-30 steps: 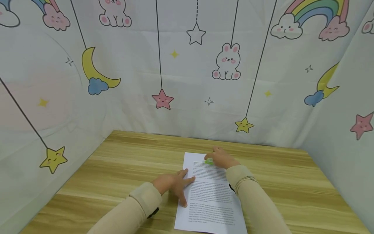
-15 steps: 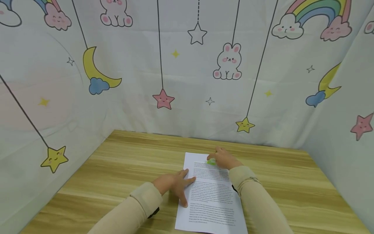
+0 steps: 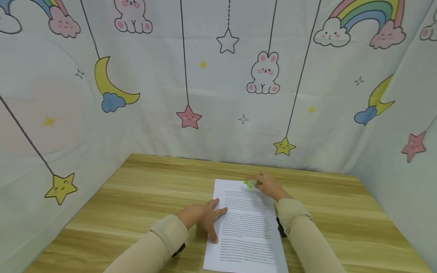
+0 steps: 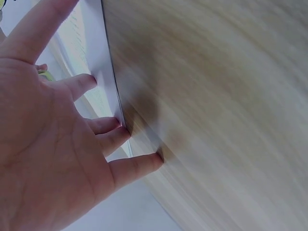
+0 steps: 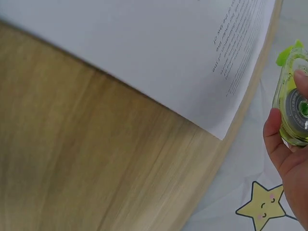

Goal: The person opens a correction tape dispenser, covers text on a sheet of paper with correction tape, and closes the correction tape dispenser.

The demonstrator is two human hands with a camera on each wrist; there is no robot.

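A printed sheet of paper (image 3: 244, 237) lies on the wooden table, its lines of text running across most of it. Spread fingers of my left hand (image 3: 204, 219) press on its left edge; in the left wrist view some fingertips (image 4: 156, 159) reach past the edge onto the wood. My right hand (image 3: 269, 186) holds a clear, green-tinted correction tape (image 5: 291, 103) between thumb and fingers, over the top of the sheet. The right wrist view shows its grey reel inside and a bright green tip, raised off the paper.
The wooden table (image 3: 150, 182) extends on both sides of the sheet. Behind it hangs a white cloth (image 3: 218, 140) printed with stars, moons and rabbits, which also encloses the left and right sides.
My right hand has slid slightly right along the top text lines, then lifted the correction tape off the paper and tilted it. My left hand stays at the sheet's left edge.
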